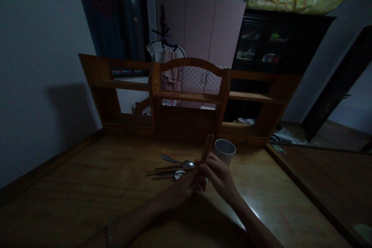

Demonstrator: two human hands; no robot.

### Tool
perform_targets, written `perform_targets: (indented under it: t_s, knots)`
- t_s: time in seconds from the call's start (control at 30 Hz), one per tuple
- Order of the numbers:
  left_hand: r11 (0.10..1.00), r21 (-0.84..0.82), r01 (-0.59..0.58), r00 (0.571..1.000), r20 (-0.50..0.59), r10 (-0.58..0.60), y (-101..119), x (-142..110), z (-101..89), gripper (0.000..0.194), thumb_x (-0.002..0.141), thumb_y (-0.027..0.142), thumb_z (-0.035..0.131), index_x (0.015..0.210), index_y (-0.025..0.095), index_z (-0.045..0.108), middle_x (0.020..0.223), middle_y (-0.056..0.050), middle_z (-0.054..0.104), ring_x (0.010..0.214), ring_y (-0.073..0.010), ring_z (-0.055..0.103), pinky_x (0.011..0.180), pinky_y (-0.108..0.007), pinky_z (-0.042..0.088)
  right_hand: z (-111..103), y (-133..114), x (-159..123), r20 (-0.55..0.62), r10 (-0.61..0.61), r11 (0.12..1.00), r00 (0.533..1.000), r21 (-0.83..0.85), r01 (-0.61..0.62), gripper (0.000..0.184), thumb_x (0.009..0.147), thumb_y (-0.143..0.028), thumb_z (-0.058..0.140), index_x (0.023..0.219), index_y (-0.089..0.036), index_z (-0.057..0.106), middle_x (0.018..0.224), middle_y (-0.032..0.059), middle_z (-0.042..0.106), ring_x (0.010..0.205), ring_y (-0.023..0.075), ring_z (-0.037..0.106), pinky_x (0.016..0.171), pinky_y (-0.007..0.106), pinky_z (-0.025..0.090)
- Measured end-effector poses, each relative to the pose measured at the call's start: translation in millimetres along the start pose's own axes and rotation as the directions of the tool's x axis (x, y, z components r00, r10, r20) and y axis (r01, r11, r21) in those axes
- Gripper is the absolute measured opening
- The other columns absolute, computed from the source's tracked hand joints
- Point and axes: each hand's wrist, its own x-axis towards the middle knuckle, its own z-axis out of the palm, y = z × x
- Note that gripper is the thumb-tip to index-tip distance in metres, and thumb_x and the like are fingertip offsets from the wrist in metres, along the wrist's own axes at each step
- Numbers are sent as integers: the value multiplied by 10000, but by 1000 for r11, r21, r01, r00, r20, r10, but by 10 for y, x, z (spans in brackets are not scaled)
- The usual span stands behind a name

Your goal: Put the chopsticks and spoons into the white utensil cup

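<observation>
My left hand (187, 184) and my right hand (215, 174) meet above the desk, both closed around a pair of wooden chopsticks (207, 148) that point up and away from me. Just behind my right hand stands a grey cylindrical cup (225, 148), its dark opening facing up. To the left, several more chopsticks (162, 174) lie on the desk beside a metal spoon (188, 164) and another utensil with a metal handle (170, 159). A small white round object (179, 174) is partly hidden by my left hand.
The wooden desk (87, 193) has a shelf unit (188, 95) along its back edge. A wall (43, 66) borders its left side. On the right, a raised wooden edge (305, 190) separates it from a brown surface. Behind are pink wardrobe doors (199, 27) and a dark cabinet (279, 42).
</observation>
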Motion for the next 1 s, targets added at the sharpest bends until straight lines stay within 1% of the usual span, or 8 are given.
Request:
perform_targets:
  t_s: [0.1, 0.23, 0.33, 0.47, 0.63, 0.8, 0.9, 1.0]
  knots:
    - [1000, -9, 18, 1000, -1, -18, -27, 13, 13, 394, 984, 442, 265, 942, 194, 568, 877, -21, 636, 785, -150, 571, 751, -272, 435, -22, 51, 6, 8, 12, 999, 1000, 31, -12, 219, 930, -293, 542, 772, -169, 630, 867, 43, 539, 811, 161, 549, 713, 277, 444]
    - [1000, -22, 22, 1000, 15, -21, -73, 32, 14, 398, 979, 450, 286, 927, 191, 584, 870, -19, 640, 806, -153, 564, 766, -274, 432, -23, 110, 24, 29, 26, 999, 999, 33, -27, 214, 909, -302, 578, 764, -169, 663, 844, 37, 554, 781, 154, 551, 681, 272, 438]
    - [1000, -20, 11, 1000, 7, -11, -121, 51, 25, 409, 979, 449, 292, 891, 186, 593, 842, -17, 635, 802, -152, 557, 773, -272, 432, -22, 111, 51, 24, 35, 999, 999, 35, -36, 196, 895, -304, 601, 777, -174, 688, 824, 29, 557, 759, 147, 550, 647, 261, 428]
    - [999, -40, -9, 1000, 2, 9, -160, 72, 40, 386, 983, 430, 296, 918, 186, 588, 854, -17, 634, 813, -150, 556, 784, -271, 428, -42, 107, 68, 14, 53, 997, 998, 53, -54, 170, 881, -302, 623, 811, -178, 716, 798, 19, 550, 725, 134, 545, 598, 244, 409]
    - [1000, -22, -4, 999, 44, 5, -109, 68, 14, 388, 992, 406, 263, 941, 185, 578, 888, -18, 620, 821, -144, 552, 804, -273, 422, -53, 119, 72, 21, 74, 994, 997, 85, -75, 172, 874, -320, 634, 847, -180, 731, 800, 19, 548, 720, 134, 544, 581, 237, 403]
    - [998, -61, 34, 999, 16, -33, -95, 54, 27, 347, 980, 425, 288, 955, 189, 540, 881, -18, 595, 823, -153, 536, 790, -280, 432, -16, 87, 84, 4, 79, 995, 997, 57, -79, 206, 873, -327, 633, 761, -181, 727, 768, 18, 535, 699, 132, 530, 562, 232, 399]
    - [994, -96, 51, 998, 29, -48, -93, 46, 39, 322, 977, 434, 290, 959, 194, 505, 842, -7, 576, 771, -145, 523, 745, -272, 432, -4, 64, 80, 1, 76, 996, 997, 44, -76, 229, 881, -338, 620, 754, -179, 724, 765, 24, 544, 701, 137, 535, 555, 230, 406]
    - [994, -96, 56, 998, 47, -51, -62, 35, 29, 314, 978, 434, 284, 947, 198, 489, 834, -2, 569, 754, -141, 516, 725, -268, 424, -1, 57, 73, -9, 73, 997, 997, 39, -72, 263, 877, -348, 620, 701, -174, 707, 753, 25, 544, 701, 140, 539, 547, 228, 412]
